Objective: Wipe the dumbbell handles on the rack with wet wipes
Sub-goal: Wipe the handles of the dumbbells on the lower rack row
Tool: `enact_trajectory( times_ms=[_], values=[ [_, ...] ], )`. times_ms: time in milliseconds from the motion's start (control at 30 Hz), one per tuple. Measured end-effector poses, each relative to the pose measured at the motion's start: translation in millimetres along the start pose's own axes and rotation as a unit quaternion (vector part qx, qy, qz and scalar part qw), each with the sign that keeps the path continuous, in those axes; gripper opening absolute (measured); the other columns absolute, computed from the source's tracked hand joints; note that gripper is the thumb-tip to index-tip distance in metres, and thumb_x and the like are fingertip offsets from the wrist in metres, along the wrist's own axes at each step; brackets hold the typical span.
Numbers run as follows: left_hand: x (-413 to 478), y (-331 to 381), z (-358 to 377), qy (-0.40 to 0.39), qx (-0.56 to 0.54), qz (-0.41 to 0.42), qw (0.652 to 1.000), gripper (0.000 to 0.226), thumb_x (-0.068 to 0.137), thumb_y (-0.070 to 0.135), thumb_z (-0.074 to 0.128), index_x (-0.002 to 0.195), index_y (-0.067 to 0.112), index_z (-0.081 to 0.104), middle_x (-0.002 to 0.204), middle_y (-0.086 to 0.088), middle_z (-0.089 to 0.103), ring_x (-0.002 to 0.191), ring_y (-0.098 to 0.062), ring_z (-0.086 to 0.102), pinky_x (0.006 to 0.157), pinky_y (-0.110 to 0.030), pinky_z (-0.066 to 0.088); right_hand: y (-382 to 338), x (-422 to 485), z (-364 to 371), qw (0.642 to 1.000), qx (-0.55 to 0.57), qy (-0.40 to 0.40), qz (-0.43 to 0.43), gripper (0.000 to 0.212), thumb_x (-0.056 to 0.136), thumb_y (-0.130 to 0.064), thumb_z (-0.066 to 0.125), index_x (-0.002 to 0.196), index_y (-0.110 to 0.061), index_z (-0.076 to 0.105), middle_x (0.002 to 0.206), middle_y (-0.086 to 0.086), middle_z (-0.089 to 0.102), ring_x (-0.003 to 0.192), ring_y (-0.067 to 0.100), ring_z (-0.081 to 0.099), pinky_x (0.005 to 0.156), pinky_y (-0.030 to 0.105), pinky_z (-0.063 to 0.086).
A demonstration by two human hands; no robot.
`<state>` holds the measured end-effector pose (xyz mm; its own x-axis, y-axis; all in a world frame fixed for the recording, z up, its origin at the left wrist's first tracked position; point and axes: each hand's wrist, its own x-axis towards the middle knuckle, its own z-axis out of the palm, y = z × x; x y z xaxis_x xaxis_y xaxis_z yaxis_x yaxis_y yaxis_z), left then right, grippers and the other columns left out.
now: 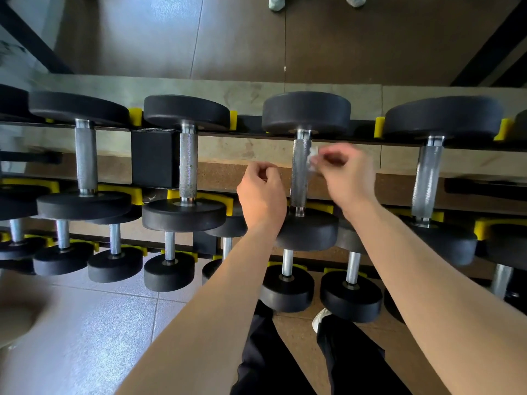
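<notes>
My right hand [346, 175] pinches a small white wet wipe [313, 158] between the thumb and fingers. The hand looks blurry, so I cannot tell just how each finger sits. The wipe touches the right side of a rough metal handle [299, 178]. That handle belongs to the dumbbell [306, 111] lying on the top row of the rack [152, 158], third from the left. My left hand [262, 192] hangs just beside the handle on the other side. Its fingers are curled in, and I see nothing in it. It does not touch the dumbbell.

Here is what I think could go wrong. The wipe is tiny and bunched up. I hold it with only my fingertips, so it could slip out. Then it would fall between the bars, down to the floor.

The handle is bumpy, like a file. A thin wet wipe could catch on those bumps and tear.

The wipe is only on one side. If I just rub up and down, the back and the left side stay dirty.

No hand holds the dumbbell steady. If I push hard, it may turn in its yellow holders [135, 115], and my fingers could bump the black weight.
</notes>
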<state>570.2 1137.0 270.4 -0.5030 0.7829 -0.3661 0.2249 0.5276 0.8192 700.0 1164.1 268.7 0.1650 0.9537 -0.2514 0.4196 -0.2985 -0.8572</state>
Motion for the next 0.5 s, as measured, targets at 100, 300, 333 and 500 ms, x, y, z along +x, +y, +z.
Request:
enact_trajectory(
  times_ms=[100,300,333,500],
  values=[
    [0,0,0,0.003,0.003,-0.001,1.0,0.02,0.099,0.016,0.051,0.09,0.029,0.062,0.082,0.01,0.067,0.075,-0.007,0.065,0.062,-0.014,0.047,-12,16,9,0.996,-0.052,0.055,-0.039,0.019,0.092,-0.022,0.071,0.11,-0.018,0.074,0.104,-0.01,0.069,0.093,0.001,0.06,0.079,0.009,0.043],
    [0,0,-1,-0.003,0.005,-0.003,1.0,0.021,0.099,0.015,0.051,0.087,0.031,0.06,0.082,0.009,0.067,0.076,-0.007,0.065,0.062,-0.014,0.047,16,-18,4,0.992,-0.115,-0.05,-0.028,0.013,0.091,-0.027,0.072,0.101,-0.02,0.072,0.094,-0.009,0.069,0.081,-0.005,0.059,0.066,0.005,0.041],
    [1,0,-1,-0.003,0.007,-0.004,1.0,0.021,0.098,0.015,0.051,0.087,0.03,0.061,0.083,0.009,0.067,0.077,-0.007,0.065,0.063,-0.016,0.048,20,-22,1,0.989,-0.126,-0.077,-0.016,0.012,0.09,-0.029,0.073,0.099,-0.021,0.072,0.093,-0.01,0.069,0.081,-0.005,0.059,0.065,0.007,0.041],
    [1,-1,0,0.002,0.01,-0.004,1.0,0.019,0.098,0.016,0.051,0.089,0.028,0.063,0.083,0.008,0.067,0.076,-0.007,0.065,0.064,-0.018,0.049,11,-12,-2,0.988,-0.122,-0.088,-0.025,0.011,0.091,-0.025,0.071,0.1,-0.02,0.071,0.093,-0.009,0.066,0.08,-0.004,0.057,0.067,0.009,0.038]
  ],
)
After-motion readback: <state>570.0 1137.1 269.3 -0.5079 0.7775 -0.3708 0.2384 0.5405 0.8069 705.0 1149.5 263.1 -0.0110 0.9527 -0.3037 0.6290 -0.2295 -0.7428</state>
